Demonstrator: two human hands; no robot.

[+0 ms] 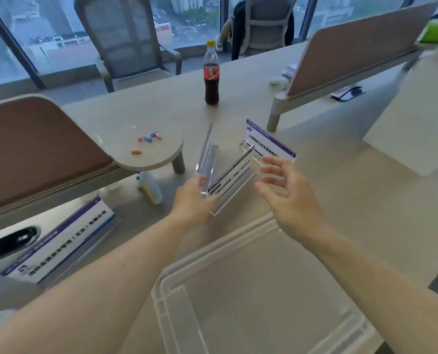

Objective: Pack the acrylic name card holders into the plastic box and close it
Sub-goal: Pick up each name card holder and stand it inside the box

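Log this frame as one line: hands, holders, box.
left hand: gripping acrylic holder | right hand: open, beside it | plastic box: open, empty | packed: none

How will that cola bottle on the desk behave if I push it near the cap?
The cola bottle would probably tip, not slide: it stands tall and narrow. It looks only about half full, so it is likely light. Being round, it may roll if it falls on the desk.
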